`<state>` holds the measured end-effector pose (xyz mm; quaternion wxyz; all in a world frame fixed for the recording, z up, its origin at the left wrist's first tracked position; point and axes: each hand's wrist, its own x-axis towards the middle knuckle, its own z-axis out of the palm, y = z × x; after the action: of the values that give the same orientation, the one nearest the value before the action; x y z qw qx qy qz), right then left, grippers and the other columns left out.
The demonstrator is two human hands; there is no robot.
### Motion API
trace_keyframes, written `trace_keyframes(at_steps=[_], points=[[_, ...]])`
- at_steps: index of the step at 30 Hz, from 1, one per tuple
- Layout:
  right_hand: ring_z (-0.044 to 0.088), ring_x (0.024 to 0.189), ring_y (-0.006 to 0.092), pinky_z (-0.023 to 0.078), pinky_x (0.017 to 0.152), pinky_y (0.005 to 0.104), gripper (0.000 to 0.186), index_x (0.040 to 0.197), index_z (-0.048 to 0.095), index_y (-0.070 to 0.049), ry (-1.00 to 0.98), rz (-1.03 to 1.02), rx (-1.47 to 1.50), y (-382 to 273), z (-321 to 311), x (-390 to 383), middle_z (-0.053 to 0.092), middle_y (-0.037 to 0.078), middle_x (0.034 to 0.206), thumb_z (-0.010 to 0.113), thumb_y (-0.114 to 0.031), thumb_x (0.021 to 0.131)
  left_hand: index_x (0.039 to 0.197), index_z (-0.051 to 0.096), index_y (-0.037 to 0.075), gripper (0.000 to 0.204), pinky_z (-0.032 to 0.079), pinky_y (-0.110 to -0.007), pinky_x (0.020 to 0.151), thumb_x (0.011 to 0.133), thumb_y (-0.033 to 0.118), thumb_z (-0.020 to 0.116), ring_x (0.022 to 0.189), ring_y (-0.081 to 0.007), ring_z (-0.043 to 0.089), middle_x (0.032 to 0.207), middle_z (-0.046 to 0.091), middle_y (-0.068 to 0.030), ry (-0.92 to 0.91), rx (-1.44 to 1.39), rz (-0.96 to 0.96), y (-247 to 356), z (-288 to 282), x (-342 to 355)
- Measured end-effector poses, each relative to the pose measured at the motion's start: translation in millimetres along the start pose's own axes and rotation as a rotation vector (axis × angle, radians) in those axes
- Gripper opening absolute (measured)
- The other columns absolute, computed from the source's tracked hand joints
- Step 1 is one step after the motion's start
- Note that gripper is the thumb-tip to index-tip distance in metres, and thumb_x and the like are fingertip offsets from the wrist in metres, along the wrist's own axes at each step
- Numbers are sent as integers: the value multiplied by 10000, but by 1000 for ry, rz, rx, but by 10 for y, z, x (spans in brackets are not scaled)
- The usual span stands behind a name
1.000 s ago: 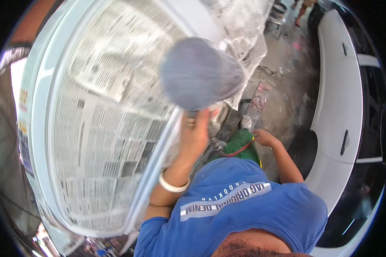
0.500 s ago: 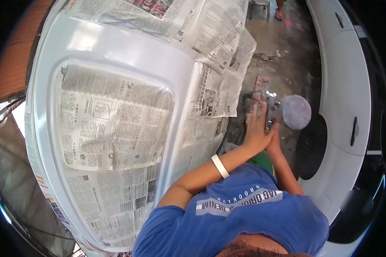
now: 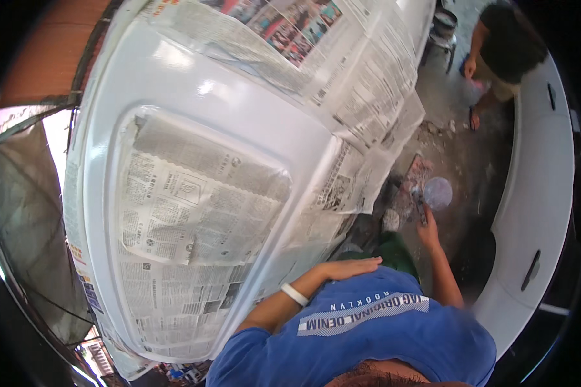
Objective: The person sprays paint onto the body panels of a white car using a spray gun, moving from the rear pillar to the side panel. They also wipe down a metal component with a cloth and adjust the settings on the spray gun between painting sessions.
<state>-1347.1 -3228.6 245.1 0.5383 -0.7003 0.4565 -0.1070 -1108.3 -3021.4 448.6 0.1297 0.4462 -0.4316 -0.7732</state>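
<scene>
My right hand grips the handle of a spray gun with a round whitish cup beside its metal body, held out low over the floor. Flat against the front of my blue shirt lies my left hand, fingers stretched out and holding nothing. To my left is a white vehicle body with a glossy surface. Newspaper covers its window, and further sheets hang over its far part and side.
A white vehicle side with black door handles stands on my right. Ahead, another person bends over a pinkish thing near one hand. A stool bears a dark pot. A stained reddish board lies on the wet-looking floor.
My left hand has left the spray gun and come back onto my shirt. My right hand now has the gun alone. The view has shifted; more of the other person shows.
</scene>
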Motion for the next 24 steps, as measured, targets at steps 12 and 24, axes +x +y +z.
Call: trace_keyframes(at_steps=[12, 24], points=[[654, 1070, 300, 524, 887, 404, 640, 1448, 467, -47, -270, 141, -206, 746, 419, 209, 656, 203, 1221, 620, -61, 827, 1567, 236, 4, 742, 141, -355, 1241, 1069, 553, 261, 1519, -257, 193, 1643, 221, -135, 442, -375, 153, -255, 290, -753], [567, 862, 156, 476, 764, 351, 445, 1284, 559, -63, -323, 373, 607, 2089, 916, 974, 608, 27, 933, 612, 13, 848, 1561, 295, 42, 727, 168, -365, 1229, 1064, 571, 254, 1493, -250, 242, 1612, 289, -130, 684, -637, 98, -72, 549, -992]])
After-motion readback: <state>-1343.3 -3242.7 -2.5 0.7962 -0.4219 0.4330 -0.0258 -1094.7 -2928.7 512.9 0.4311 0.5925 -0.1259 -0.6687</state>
